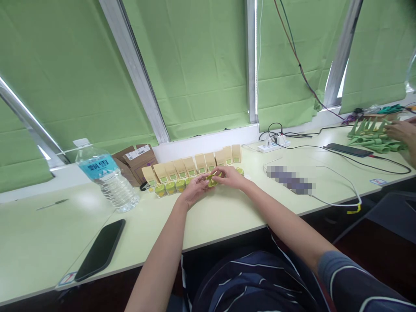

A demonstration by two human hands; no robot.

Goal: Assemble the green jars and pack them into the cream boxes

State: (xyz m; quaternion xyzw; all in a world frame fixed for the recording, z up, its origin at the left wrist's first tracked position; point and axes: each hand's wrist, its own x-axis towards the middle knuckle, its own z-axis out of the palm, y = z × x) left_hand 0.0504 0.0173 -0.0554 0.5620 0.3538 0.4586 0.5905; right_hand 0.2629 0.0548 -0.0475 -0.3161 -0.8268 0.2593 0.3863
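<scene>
My left hand (pixel 195 191) and my right hand (pixel 229 177) meet near the middle of the table, fingers closed around a small green-yellow piece (pixel 212 182). Its exact kind is too small to tell, and fingers cover part of it. Just behind my hands runs a row of small clear containers with green tops (pixel 170 188) and yellow contents. Some of that row is hidden by my hands. Along its back stands a line of tan paper packets (pixel 179 168), each with a small green square on its front.
Left of the row stand a large water bottle (pixel 108 175) and an open cardboard box (pixel 138 162). A dark phone (pixel 101 249) lies near the front edge. To the right are a blurred-out object (pixel 290 180), a power strip (pixel 274 144), cables, and another person's hand (pixel 403 130) over green cones (pixel 373 141).
</scene>
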